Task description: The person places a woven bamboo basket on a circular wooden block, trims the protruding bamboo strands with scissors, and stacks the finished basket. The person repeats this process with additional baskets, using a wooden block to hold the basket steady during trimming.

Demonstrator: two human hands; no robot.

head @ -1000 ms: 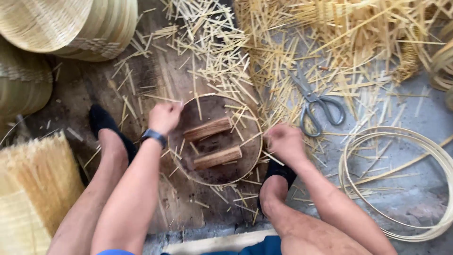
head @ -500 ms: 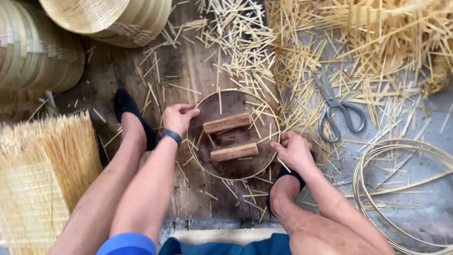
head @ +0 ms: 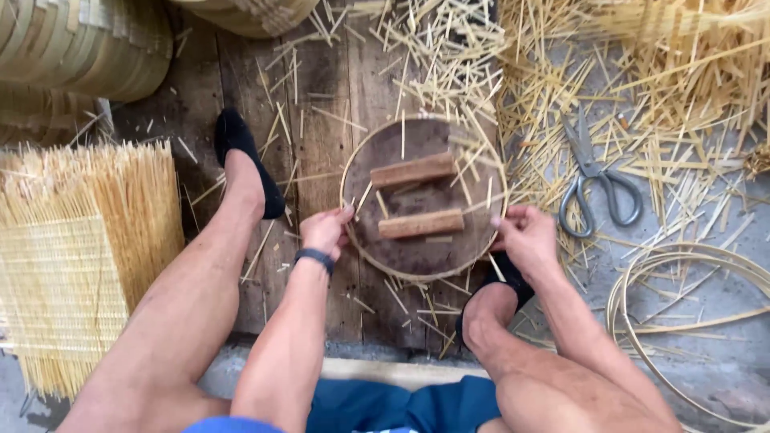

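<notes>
A round dark wooden disc with a thin bamboo hoop rim (head: 365, 152) lies on the plank floor between my feet. Two short wooden bars (head: 413, 170) sit across it, one above the other. My left hand (head: 325, 231) grips the hoop's lower left edge; a dark band is on that wrist. My right hand (head: 525, 236) holds the hoop's right edge, fingers curled on the rim. Loose bamboo splints lie over the disc's upper right part.
Grey scissors (head: 593, 180) lie to the right among scattered bamboo strips. Coiled bamboo hoops (head: 690, 329) rest at lower right. A woven bamboo mat (head: 72, 265) is at left, stacked woven baskets (head: 80, 48) at upper left. My feet wear black shoes (head: 241, 152).
Both hands slid down along the hoop: the left from the top left edge to the lower left, the right further around the right side. The view shifted.
</notes>
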